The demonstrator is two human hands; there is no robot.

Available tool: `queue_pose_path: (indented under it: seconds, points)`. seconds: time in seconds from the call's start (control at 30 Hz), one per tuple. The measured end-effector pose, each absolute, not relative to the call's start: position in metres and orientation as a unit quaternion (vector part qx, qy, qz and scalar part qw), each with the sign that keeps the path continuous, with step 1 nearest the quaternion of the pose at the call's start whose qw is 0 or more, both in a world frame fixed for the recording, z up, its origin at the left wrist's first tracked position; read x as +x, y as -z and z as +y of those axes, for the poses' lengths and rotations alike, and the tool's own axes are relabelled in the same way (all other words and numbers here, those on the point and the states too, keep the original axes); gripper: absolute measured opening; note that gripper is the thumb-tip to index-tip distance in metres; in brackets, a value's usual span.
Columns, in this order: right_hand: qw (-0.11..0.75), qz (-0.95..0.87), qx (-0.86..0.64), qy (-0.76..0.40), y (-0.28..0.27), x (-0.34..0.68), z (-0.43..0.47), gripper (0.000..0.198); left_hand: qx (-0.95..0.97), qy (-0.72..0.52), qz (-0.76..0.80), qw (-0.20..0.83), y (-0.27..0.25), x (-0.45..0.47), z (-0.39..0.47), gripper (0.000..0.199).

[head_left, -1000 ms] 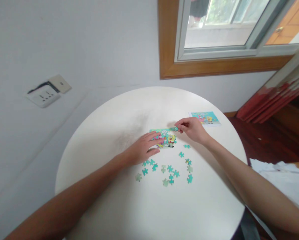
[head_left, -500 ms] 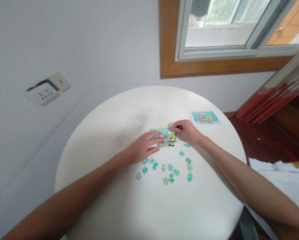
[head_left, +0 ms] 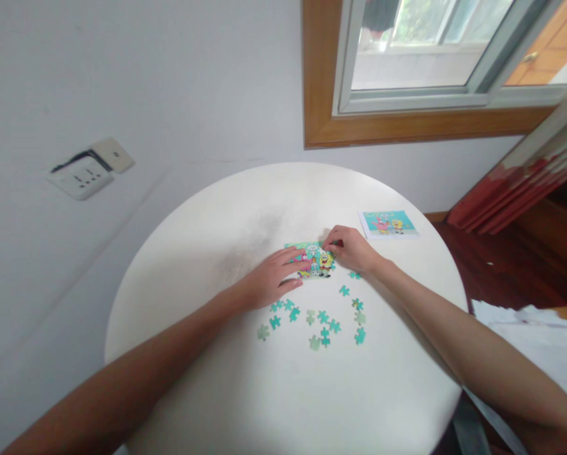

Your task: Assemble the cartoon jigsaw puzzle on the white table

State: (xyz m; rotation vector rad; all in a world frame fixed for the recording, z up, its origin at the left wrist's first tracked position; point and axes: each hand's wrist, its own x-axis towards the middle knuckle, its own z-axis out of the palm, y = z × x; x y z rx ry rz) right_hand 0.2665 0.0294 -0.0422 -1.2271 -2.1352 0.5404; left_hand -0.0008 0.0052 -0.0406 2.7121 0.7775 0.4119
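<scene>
SpongeBob jigsaw, partly joined, lies between both hands in the head view. It looks thin, light and fairly stiff, though its joints probably part if dragged. The left hand is flat, fingers spread over the left part; the right hand has thumb and fingers pinched narrow at the far right corner, and I cannot tell whether a piece is between them. Loose jigsaw pieces lie nearer; their edges or tabs seem the best hold. The round white table looks smooth, with a greyish smudge far left of the jigsaw. A printed picture card lies far right. Beyond are a wood-framed window, a wall socket and a red-and-cream curtain.
</scene>
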Motion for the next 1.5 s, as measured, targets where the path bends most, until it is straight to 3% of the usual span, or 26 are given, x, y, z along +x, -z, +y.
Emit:
queue_pose_path:
  seconds: [0.2, 0.53, 0.93, 1.2, 1.5]
  points:
    - [0.321, -0.79, -0.495, -0.167, 0.043, 0.269, 0.032, 0.007, 0.941, -0.139, 0.273, 0.144, 0.039, 0.0, 0.004, 0.041]
    - [0.308, -0.796, -0.494, -0.169, 0.047, 0.28, 0.031, 0.042, 0.943, -0.133, 0.273, 0.138, 0.037, 0.001, 0.003, 0.041]
    - [0.317, -0.783, -0.516, -0.141, 0.045, 0.279, 0.03, 0.044, 0.94, -0.129, 0.28, 0.146, 0.038, 0.0, 0.003, 0.041]
    - [0.266, -0.808, -0.508, -0.135, 0.044, 0.277, 0.028, 0.045, 0.938, -0.135, 0.28, 0.152, 0.038, 0.0, 0.003, 0.042]
    - [0.253, -0.811, -0.519, -0.095, 0.039, 0.273, 0.024, 0.024, 0.94, -0.14, 0.274, 0.148, 0.039, -0.001, 0.004, 0.042]
